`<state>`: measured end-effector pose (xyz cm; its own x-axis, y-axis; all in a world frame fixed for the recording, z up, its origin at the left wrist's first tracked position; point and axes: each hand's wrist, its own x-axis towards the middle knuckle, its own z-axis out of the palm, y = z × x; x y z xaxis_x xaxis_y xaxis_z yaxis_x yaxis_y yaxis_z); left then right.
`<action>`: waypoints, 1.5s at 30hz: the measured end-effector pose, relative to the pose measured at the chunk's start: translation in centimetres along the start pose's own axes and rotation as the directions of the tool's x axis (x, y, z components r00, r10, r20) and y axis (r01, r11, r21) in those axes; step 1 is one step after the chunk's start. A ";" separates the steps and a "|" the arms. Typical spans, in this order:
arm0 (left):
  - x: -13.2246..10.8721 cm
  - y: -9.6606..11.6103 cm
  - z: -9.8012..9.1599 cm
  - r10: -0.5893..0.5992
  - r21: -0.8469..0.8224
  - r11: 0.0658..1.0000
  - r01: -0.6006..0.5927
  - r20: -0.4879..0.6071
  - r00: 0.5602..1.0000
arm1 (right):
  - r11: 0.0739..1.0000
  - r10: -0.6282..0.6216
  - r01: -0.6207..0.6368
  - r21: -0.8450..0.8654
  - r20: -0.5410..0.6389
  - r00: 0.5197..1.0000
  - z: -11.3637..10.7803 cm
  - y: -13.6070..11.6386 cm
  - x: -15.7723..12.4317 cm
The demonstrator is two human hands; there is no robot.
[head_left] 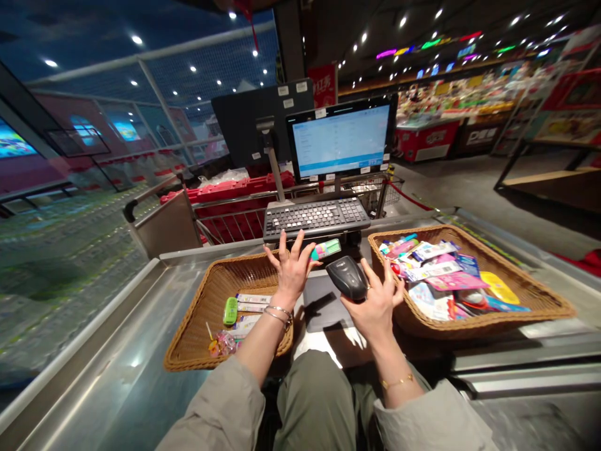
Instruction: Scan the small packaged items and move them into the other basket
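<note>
My left hand [292,269] is raised with its fingers spread, and a small mint-green and pink packet [325,249] sits at its thumb, seemingly pinched there. My right hand [378,299] wraps around a black handheld barcode scanner [346,278]. Below my left forearm stands a wicker basket [197,313] holding a few items, among them a green oblong item [230,311] and a lollipop-like sweet [220,344]. Beside my right hand, a larger wicker basket [511,277] is heaped with several flat colourful packets [434,272].
A black keyboard [315,219] and a lit monitor [340,139] stand just beyond my hands. The steel checkout counter [117,357] runs along the left. Behind the keyboard is a red shopping trolley [230,213], and shop displays line the right.
</note>
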<state>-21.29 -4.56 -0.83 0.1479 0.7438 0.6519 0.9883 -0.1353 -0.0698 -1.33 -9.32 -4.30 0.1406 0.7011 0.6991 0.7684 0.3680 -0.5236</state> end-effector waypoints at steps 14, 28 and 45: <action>-0.1 0.0 0.9 0.007 -0.031 0.999 -0.013 -0.166 0.986 | 0.995 -0.099 0.099 0.015 0.014 0.995 0.4 1.2 -0.2; -0.1 0.2 0.7 0.000 -0.039 0.999 -0.007 -0.185 0.983 | 0.998 -0.053 0.054 0.038 -0.013 0.998 -0.2 0.0 0.0; -0.1 0.9 0.4 0.022 -0.062 0.997 -0.036 -0.213 0.977 | 0.998 0.018 -0.023 -0.065 -0.078 0.997 -2.6 1.3 0.7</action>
<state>-20.37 -4.48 -1.22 0.1581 0.5844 0.7959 0.9783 -0.2022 -0.0458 1.42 -9.92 -3.19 0.2023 0.6579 0.7254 0.8041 0.3112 -0.5065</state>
